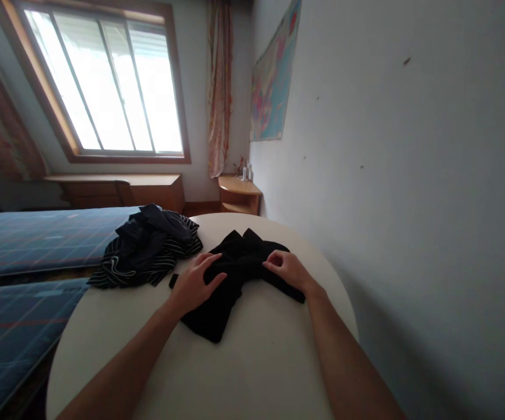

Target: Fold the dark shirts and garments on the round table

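Black garment (217,306) is pinched by right hand (286,269), touched by spread left hand (195,284)!
Left of it, tabletop (252,350) is covered by heaped clothes (147,245).

Matt black cloth garment (217,309), softly wrinkled

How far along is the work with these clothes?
Nothing looks finished: no piece lies neatly arranged. In hand is the black garment, sleeve out sideways on the round table, left hand open over it, right hand with fingertips at the cloth, grip unclear. Left, apparently: its uneven outline, and perhaps the rumpled pile of dark and striped clothes.
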Motion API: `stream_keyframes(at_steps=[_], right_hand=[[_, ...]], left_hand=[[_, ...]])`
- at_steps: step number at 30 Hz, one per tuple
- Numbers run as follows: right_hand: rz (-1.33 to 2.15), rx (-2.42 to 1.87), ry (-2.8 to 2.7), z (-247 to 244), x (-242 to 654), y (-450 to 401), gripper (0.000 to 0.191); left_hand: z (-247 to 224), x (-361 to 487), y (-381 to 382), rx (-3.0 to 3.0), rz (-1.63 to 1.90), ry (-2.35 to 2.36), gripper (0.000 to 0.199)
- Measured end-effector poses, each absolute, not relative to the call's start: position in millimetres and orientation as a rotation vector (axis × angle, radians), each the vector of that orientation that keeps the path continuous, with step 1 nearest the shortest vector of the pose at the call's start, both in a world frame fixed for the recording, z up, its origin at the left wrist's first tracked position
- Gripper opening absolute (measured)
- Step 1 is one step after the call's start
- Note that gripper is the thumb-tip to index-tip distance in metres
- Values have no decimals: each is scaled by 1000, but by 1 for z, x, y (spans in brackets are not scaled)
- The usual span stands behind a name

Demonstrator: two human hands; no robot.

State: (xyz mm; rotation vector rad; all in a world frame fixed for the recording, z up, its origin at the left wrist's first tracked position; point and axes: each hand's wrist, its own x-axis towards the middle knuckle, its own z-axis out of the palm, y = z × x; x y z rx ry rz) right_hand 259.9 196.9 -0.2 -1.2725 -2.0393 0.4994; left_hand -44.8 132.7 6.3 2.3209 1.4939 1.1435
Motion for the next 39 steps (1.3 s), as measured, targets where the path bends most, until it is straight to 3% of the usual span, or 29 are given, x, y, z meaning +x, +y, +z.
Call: stream_keyframes(at_steps=[5, 9, 13, 18, 21, 24, 29, 32, 35, 39], right_hand=[[601, -1143, -2190, -6, 246, 189, 48], [551, -1119, -2176, -10, 239, 191, 20], [389, -1071, -2009, -3, 245, 196, 5], [16, -1290, -1592, 5, 266, 202, 16], [-47, -1432, -1405, 3, 276, 206, 22], [53, -1486, -1386, -2, 276, 208, 27], [227, -1300, -1615, -9, 260, 206, 43], [195, -1243, -1784, -11, 251, 205, 43], [178, -1258, -1811, -13, 247, 206, 30], [265, -1271, -1566, -7, 251, 209, 28]], left_hand=[[0, -41, 131, 2438, 870, 1332, 23], [0, -45, 134, 2378, 912, 1377, 20], [4, -57, 143, 2149, 1223, 1583, 24], [7, -89, 160, 1752, 1755, 1960, 26], [7, -96, 161, 1844, 1881, 2000, 27], [4, -81, 154, 2211, 1781, 1916, 28], [-16, -44, 141, 2650, 1113, 1552, 30], [-27, -36, 142, 2649, 878, 1557, 22], [-28, -38, 145, 2613, 874, 1566, 13], [-11, -52, 146, 2469, 1195, 1644, 18]])
